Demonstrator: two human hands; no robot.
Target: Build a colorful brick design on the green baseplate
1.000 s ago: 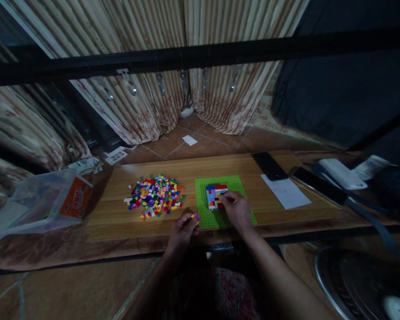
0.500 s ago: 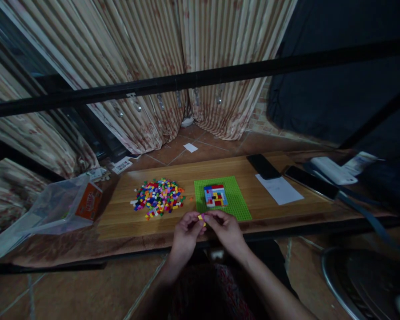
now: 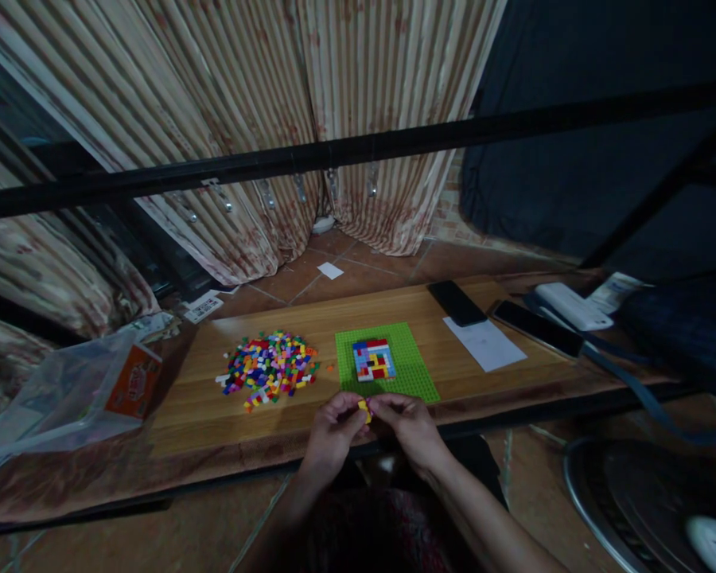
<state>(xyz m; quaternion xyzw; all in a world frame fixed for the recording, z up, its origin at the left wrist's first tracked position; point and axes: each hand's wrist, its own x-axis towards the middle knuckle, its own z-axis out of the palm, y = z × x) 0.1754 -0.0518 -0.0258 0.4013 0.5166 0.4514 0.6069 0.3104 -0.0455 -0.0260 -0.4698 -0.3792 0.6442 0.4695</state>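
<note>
My left hand and my right hand meet at the near edge of the wooden board, both closed in a pinch. Between their fingertips are small yellow toy bricks, with a bit of purple beside them; how they join is too small to tell. Just beyond my fingers lies a green baseplate. On it stands a square build of coloured bricks with red, blue, white and yellow parts. A pile of loose bricks spreads over the board to the left.
A clear plastic box with an orange label sits at the far left. On the right are a black phone, a white paper, another phone and a white device near a blue strap. A dark rail crosses behind.
The camera view has turned slightly right, so the scene sits further left. My hands still pinch the small bricks, which now show more yellow and less purple.
</note>
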